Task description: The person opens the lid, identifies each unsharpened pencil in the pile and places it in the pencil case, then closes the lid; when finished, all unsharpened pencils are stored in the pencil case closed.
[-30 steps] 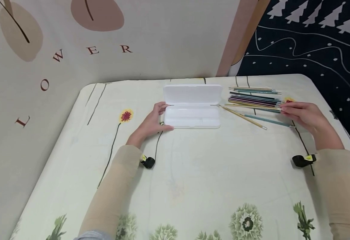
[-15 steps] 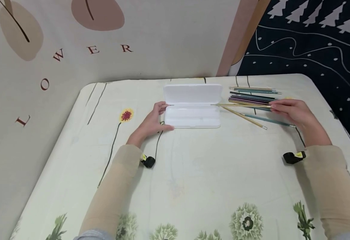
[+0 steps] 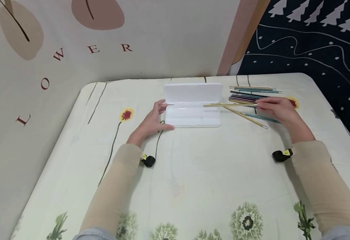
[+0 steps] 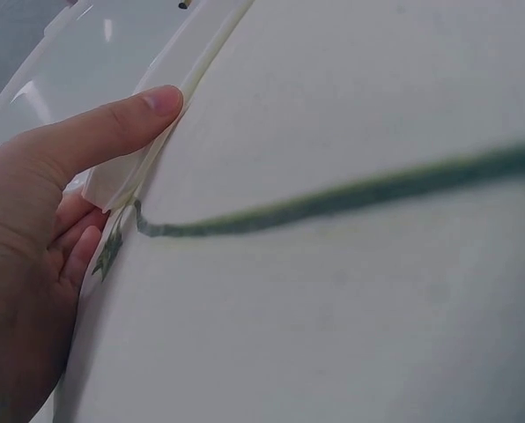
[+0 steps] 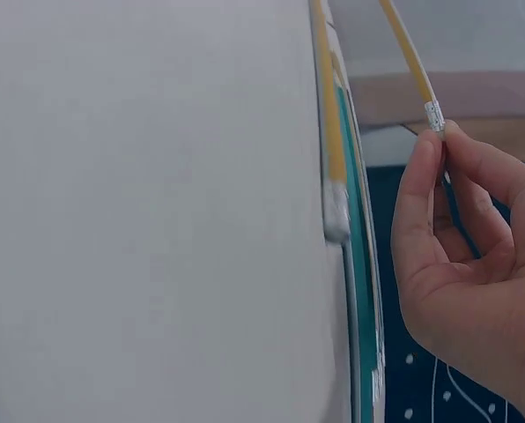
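Floral-printed table (image 3: 205,173) with green dandelion prints (image 3: 247,218) along its near edge forms the work surface. Nearer the far edge, the left hand (image 3: 152,121) grips the left end of a white case (image 3: 190,116), thumb on the near rim, fingers at the side. Light pressure should suffice; excess force may shift the case. To the right, a loose yellow pencil (image 3: 247,118) lies slanted. Above it, the right hand (image 3: 278,110) pinches a held pencil (image 3: 235,105) by its metal-capped end, thumb and fingertips close together; the opposite end extends over the case (contact cannot be determined). Good practice is to hold this pencil parallel to the case's long side, clear the raised lid (image 3: 193,93), and release low. Beyond, dark pencils (image 3: 247,96) lie toward the table's far right corner, before a pale wall cloth (image 3: 175,56).
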Motion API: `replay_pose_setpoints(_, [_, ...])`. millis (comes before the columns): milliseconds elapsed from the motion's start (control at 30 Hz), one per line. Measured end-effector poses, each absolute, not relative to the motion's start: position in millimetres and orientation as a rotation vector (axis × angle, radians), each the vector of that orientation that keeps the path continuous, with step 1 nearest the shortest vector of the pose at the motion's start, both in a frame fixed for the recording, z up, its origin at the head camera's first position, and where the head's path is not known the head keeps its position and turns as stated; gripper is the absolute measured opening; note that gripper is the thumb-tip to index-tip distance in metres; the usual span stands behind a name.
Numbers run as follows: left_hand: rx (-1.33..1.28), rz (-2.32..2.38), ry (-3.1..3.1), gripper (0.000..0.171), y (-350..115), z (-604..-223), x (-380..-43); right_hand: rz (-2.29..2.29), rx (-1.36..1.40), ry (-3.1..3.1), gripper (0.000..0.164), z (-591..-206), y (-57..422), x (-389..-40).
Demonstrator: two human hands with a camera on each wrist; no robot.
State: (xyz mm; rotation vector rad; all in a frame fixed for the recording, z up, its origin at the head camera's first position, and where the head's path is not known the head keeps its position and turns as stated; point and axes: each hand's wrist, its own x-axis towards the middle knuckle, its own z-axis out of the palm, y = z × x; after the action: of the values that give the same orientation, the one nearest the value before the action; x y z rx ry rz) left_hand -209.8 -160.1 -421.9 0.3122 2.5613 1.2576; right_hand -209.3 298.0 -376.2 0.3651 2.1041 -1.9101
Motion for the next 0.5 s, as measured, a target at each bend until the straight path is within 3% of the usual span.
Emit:
replay_pose_setpoints(267, [0.325, 1.245, 2.581, 0.122, -161.1, -422.8, -210.1, -1.883, 0.272, 2.137, 0.023, -378.8, 277.7, -215.1])
replay_pose_setpoints(500, [0.335, 1.238, 2.593, 0.122, -161.1, -424.3, -210.2, -1.93, 0.202, 2.115, 0.018, -379.3, 257.6, -217.0])
